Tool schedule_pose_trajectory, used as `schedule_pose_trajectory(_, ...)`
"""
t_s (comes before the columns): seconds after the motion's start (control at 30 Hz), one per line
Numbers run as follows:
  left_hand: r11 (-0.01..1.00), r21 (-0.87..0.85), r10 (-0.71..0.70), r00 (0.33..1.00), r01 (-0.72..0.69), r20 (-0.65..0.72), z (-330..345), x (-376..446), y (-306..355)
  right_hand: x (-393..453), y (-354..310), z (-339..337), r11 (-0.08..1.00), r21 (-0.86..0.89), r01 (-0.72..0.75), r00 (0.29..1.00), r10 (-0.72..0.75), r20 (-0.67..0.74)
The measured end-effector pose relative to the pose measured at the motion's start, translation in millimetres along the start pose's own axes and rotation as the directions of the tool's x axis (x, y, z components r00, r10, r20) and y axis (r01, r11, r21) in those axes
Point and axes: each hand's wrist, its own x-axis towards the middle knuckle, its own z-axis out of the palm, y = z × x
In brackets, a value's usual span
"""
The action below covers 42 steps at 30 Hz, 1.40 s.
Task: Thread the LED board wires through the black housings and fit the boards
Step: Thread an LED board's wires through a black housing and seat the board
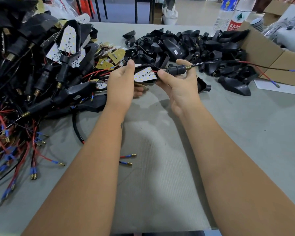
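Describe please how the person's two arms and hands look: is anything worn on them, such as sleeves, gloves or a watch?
Both forearms are bare up to the frame's edge: no sleeves show. The left hand and the right hand wear no gloves, and no ring, watch or bracelet is visible. A small dark mark sits on the left forearm's inner side.

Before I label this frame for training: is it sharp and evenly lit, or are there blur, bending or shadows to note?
Head view: the hands, left and right, and the LED board between them are sharp; the wire pile smears at the left edge; the wide lens bends the bottles and box; soft arm shadows fall on the table; no harsh glare.
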Motion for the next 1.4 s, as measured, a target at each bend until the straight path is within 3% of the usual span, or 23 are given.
schedule_pose_trajectory(0.07,0.995,-0.08,-0.052,0.995,0.059,0.089,-1.0,1.0,0.7,0.4,-0.6,-1.9,1.0,-0.006,-0.006,1.0,0.006,-0.03)
schedule_pose_trajectory(0.13,0.995,-0.095,-0.017,0.99,0.03,0.138,-1.3,2.5,-1.3,0.8,-0.8,-3.9,0.999,-0.04,-0.018,0.999,0.016,-0.052)
schedule_pose_trajectory(0.3,0.995,-0.102,0.014,0.992,-0.001,0.124,-3.0,2.1,-4.5,3.5,-4.1,-5.3,0.993,-0.082,-0.089,0.993,0.083,-0.08)
schedule_pose_trajectory(0.43,0.993,-0.121,0.009,0.997,0.0,0.076,-7.2,6.2,-0.5,9.4,-6.9,-11.7,0.987,-0.003,-0.162,0.968,0.158,-0.196)
schedule_pose_trajectory(0.57,0.964,-0.267,0.0,0.999,-0.012,-0.043,-5.4,5.1,14.0,7.9,-10.2,-13.4,0.997,-0.032,-0.074,0.967,0.064,-0.245)
schedule_pose_trajectory(0.67,0.901,-0.43,0.005,0.992,-0.059,-0.125,-4.2,-1.3,28.5,2.6,-12.7,-10.8,0.991,-0.131,0.033,0.986,-0.053,-0.158)
schedule_pose_trajectory(0.73,0.895,-0.439,0.008,0.988,-0.076,-0.157,-9.2,-1.3,38.7,-2.2,-15.1,-3.5,0.95,-0.285,0.128,0.986,-0.152,-0.063)
schedule_pose_trajectory(0.87,0.951,-0.301,0.029,0.988,-0.075,-0.155,-42.3,14.0,69.1,-20.9,-10.7,23.7,0.817,-0.466,0.341,0.94,-0.285,0.19)
schedule_pose_trajectory(0.97,0.986,-0.083,0.121,0.962,-0.145,-0.246,-80.6,32.5,92.0,-39.6,2.6,52.7,0.7,-0.492,0.518,0.848,-0.346,0.401)
schedule_pose_trajectory(1.03,0.983,0.055,0.181,0.93,-0.173,-0.318,-108.0,44.9,104.4,-48.5,11.7,79.3,0.558,-0.482,0.675,0.725,-0.385,0.571)
schedule_pose_trajectory(1.13,0.968,0.183,0.233,0.891,-0.172,-0.391,-149.8,62.3,121.5,-54.6,23.8,129.2,0.24,-0.416,0.877,0.477,-0.347,0.807)
schedule_pose_trajectory(1.2,0.945,0.268,0.291,0.853,-0.186,-0.433,-173.2,72.4,134.4,-54.0,29.3,163.6,0.148,-0.387,0.91,0.414,-0.283,0.865)
schedule_pose_trajectory(1.3,0.866,0.457,0.408,0.819,-0.205,-0.405,-195.7,82.4,152.4,-47.7,38.9,211.4,0.108,-0.448,0.888,0.46,-0.173,0.871)
schedule_pose_trajectory(1.4,0.701,0.7,0.336,0.929,-0.138,-0.153,-202.9,91.5,150.8,-39.2,56.0,239.0,-0.009,-0.575,0.818,0.574,-0.052,0.817)
